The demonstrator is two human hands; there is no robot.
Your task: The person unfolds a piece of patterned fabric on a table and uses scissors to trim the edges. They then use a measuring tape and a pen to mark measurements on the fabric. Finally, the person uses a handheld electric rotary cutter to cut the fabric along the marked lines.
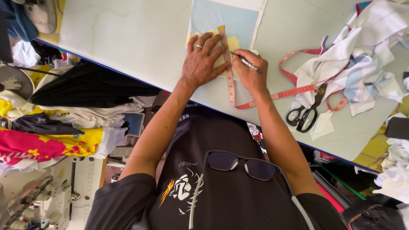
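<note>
My left hand [202,59] lies flat, fingers spread, on a yellow patch of cloth [232,43] over a light blue fabric piece [221,17], pressing a pink measuring tape [230,76] straight along it. My right hand [251,70] grips a pen [247,64], its tip touching the cloth right beside the tape's edge. The tape runs from under my left fingers toward me, then curves right across the pale table [128,34].
Black-handled scissors [304,115] lie at the right beside a heap of white fabric scraps [362,51]. Folded cloths, a black umbrella-like fabric [89,87] and a sewing machine [38,200] sit left. A dark phone [397,127] lies at the right edge. Glasses [240,164] hang on my shirt.
</note>
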